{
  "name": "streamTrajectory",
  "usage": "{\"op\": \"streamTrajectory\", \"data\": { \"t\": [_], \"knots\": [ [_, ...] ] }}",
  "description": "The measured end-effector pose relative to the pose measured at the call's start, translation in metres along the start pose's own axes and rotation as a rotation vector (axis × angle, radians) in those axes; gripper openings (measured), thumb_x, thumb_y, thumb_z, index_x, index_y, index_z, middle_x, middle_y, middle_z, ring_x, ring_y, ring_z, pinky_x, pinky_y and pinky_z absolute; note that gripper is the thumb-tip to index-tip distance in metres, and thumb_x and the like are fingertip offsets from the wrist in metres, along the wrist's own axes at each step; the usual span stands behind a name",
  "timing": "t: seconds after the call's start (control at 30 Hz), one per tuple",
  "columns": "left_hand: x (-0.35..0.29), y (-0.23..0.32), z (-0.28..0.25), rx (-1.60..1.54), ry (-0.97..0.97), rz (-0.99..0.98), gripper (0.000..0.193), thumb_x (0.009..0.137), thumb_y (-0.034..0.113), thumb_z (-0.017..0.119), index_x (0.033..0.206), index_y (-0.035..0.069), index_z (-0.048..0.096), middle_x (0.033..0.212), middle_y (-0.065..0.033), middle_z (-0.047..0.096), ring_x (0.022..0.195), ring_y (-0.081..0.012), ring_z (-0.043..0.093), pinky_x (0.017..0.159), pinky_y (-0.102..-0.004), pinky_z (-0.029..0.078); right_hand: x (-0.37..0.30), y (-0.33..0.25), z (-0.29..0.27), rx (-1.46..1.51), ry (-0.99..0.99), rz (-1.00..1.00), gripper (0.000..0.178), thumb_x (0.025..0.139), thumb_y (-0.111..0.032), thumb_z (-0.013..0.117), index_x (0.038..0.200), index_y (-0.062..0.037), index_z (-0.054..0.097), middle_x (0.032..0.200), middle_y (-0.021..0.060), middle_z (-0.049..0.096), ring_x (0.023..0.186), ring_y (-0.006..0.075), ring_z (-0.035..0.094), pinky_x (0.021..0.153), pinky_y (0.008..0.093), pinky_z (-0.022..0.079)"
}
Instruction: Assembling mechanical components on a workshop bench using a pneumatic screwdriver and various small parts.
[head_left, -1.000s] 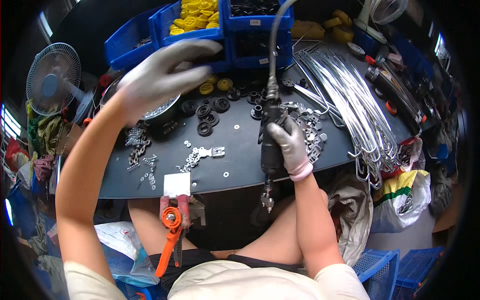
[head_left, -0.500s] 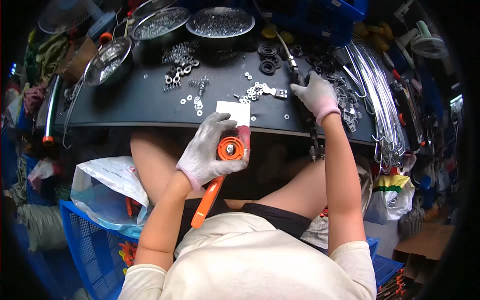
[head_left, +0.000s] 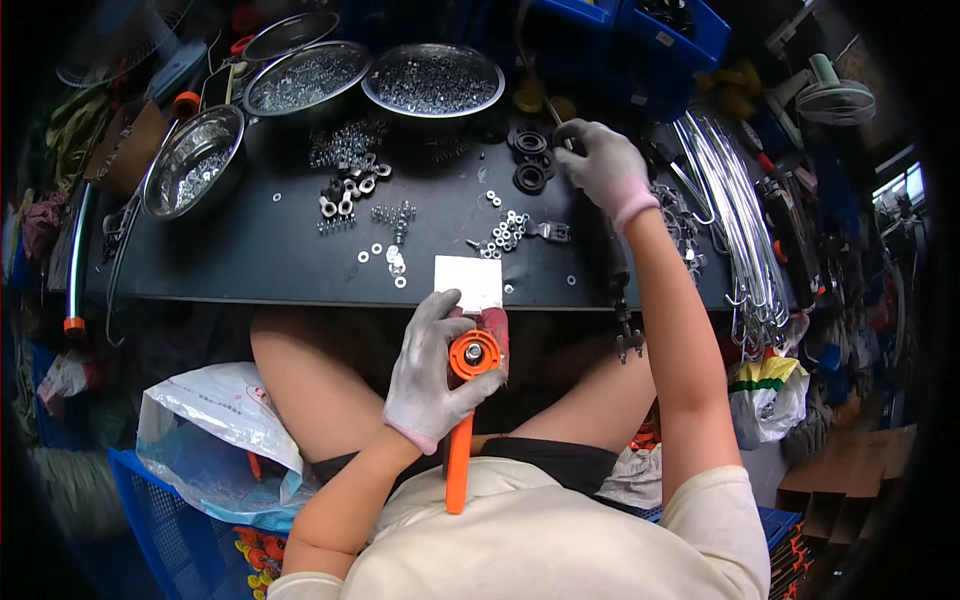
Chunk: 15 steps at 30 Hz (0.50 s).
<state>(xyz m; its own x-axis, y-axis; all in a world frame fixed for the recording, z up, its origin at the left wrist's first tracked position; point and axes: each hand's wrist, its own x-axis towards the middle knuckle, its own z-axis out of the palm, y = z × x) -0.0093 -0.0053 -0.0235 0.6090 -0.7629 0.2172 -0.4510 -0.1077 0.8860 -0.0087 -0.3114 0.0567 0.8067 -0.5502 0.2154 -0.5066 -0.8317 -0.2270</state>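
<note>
My gloved left hand is closed around an orange part with a round, ring-shaped head and a long flat lever pointing down toward my lap. A metal nut or bolt end sits in the middle of the ring. Just beyond it, a white block lies at the bench edge, with a red piece beside my fingers. My gloved right hand reaches over the bench, fingers curled around the end of a thin hose. A dark, slim tool hangs below that hand past the bench edge.
Metal bowls of small hardware stand at the back. Nuts and washers, springs and black rings lie on the dark bench. Bent metal rods are bundled at right; a blue crate stands lower left.
My right hand has moved up and slightly left, onto the hose end. My left hand holds the orange part lower in view, its lever now pointing straighter down. The whole view has shifted.
</note>
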Motion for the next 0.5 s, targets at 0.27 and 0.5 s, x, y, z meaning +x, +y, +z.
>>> {"op": "streamTrajectory", "data": {
  "t": [0.27, 0.5],
  "knots": [
    [0.010, 0.000, -0.001, 0.060, -0.034, -0.004, 0.061, 0.063, 0.032, 0.080, 0.109, -0.001, 0.055, 0.134, -0.0238, 0.041, 0.123, -0.0365, 0.045, 0.103, -0.0432, 0.037, 0.012, -0.004, -0.007, 0.190, 0.100, -0.128, 0.030, 0.084, -0.020, 0.063, 0.111, -0.0059, 0.065, 0.092, 0.0136, 0.068, 0.083, 0.0210, 0.066, 0.076, 0.0310, 0.050],
    [0.030, 0.005, -0.020, -0.482, 0.307, 0.045, 0.045, 0.079, 0.015, 0.056, 0.120, -0.002, 0.051, 0.121, -0.0149, 0.055, 0.108, -0.0213, 0.055, 0.092, -0.0336, 0.042, -0.202, 0.103, -0.030, 0.541, 1.192, 0.329, 0.023, 0.093, -0.011, 0.055, 0.112, 0.0026, 0.059, 0.092, 0.0035, 0.059, 0.070, 0.0056, 0.049, 0.062, 0.0185, 0.041]
  ]
}}
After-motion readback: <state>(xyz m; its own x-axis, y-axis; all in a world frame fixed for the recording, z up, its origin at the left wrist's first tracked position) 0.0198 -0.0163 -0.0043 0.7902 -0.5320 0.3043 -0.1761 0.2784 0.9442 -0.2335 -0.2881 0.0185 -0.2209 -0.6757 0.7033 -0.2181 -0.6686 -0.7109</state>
